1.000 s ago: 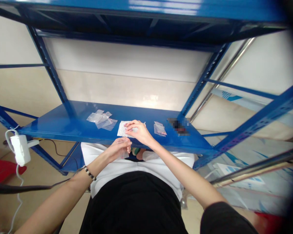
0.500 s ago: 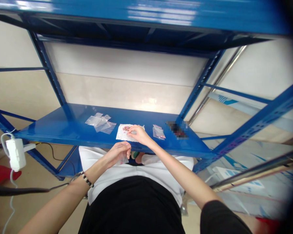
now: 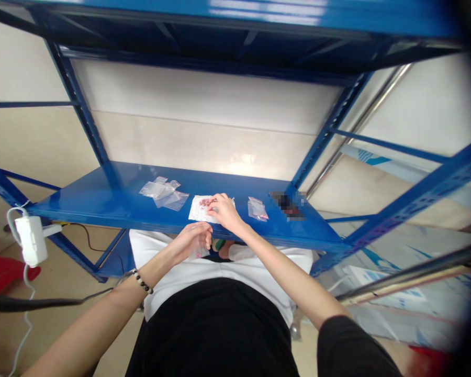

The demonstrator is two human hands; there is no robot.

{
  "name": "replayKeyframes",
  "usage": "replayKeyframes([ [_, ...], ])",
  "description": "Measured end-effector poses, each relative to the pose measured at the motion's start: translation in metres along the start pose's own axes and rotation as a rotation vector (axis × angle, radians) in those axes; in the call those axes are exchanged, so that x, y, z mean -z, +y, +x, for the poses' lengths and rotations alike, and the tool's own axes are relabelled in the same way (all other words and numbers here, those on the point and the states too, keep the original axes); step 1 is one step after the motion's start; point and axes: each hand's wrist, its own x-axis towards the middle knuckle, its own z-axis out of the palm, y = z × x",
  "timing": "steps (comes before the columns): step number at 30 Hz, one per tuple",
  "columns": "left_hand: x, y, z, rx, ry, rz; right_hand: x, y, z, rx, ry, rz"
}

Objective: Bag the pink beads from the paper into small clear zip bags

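Right hand (image 3: 223, 210) bunched over small reddish beads (image 3: 205, 202) on a white paper sheet (image 3: 198, 214), fingertips closed down, any actual grip on the beads hidden from view; left hand (image 3: 192, 240) curled around a small clear plastic bag (image 3: 199, 252), just off the shelf's front edge. Best done with fingertips low and unhurried, few beads per pinch, bag steady. Counted: two hands, one sheet, one bead cluster too small to count, one held bag, roughly three loose clear bags (image 3: 164, 193) left of the sheet, about two clear bags (image 3: 257, 209) right of it, one pixelated object (image 3: 288, 207), all on a blue steel shelf (image 3: 82, 201).
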Motion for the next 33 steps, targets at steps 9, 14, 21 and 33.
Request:
replayKeyframes([
  [9,-0.002,0.000,-0.003,-0.007,-0.014,0.088,0.023,-0.051,-0.002,0.033,-0.025,0.430],
  [14,-0.002,0.004,-0.007,-0.004,-0.038,0.095,0.030,-0.063,-0.011,0.082,-0.095,0.441],
  [21,-0.006,0.003,-0.004,-0.022,0.000,0.008,0.023,-0.042,-0.009,-0.014,-0.055,0.451],
  [33,-0.016,0.011,-0.013,-0.074,-0.110,-0.157,0.012,0.006,-0.014,-0.224,0.162,0.175],
])
